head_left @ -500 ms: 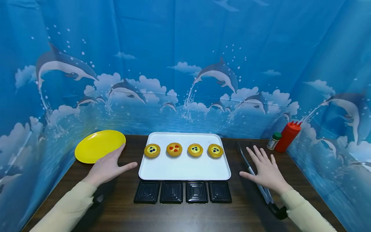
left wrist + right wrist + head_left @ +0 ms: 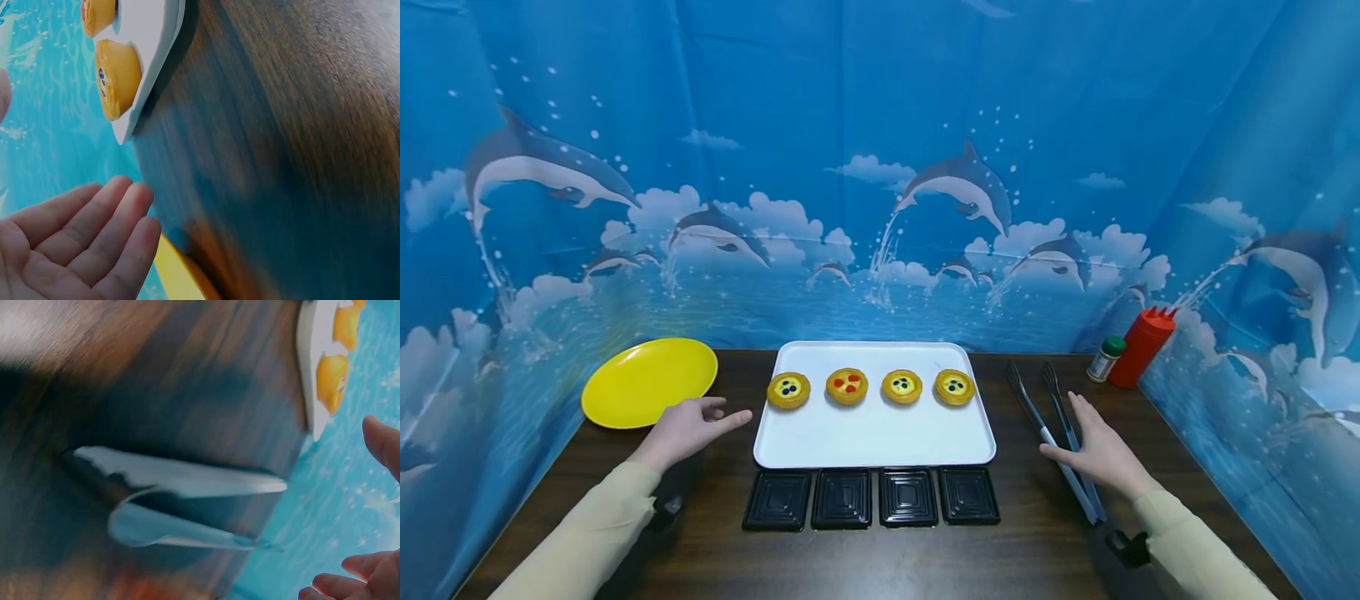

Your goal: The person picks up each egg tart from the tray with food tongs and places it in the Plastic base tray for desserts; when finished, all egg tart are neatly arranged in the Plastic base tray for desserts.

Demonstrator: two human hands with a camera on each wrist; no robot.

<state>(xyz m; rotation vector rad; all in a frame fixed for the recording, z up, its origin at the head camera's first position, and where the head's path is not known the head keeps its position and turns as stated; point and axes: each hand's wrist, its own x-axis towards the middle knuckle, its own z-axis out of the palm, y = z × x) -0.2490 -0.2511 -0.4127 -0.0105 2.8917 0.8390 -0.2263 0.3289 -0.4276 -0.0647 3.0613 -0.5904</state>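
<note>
My left hand hovers between the yellow plate and the white tray, thumb toward the tray. In the left wrist view its fingers look relaxed and hold nothing. On the right, my right hand is raised beside a pair of spread metal tongs, apart from them as far as I can see. Along the tray's back half sit a tart with dark dots, a tart with red pieces and two more dark-dotted tarts.
Several square black trays line up in front of the white tray. At the back right stand a green-capped shaker and a red squeeze bottle. A blue dolphin curtain closes off the table's back and sides.
Both hands have turned from spread, flatter poses to more sideways ones. The right hand has shifted slightly right, uncovering more of the tongs. Nothing on the table has been taken up.
</note>
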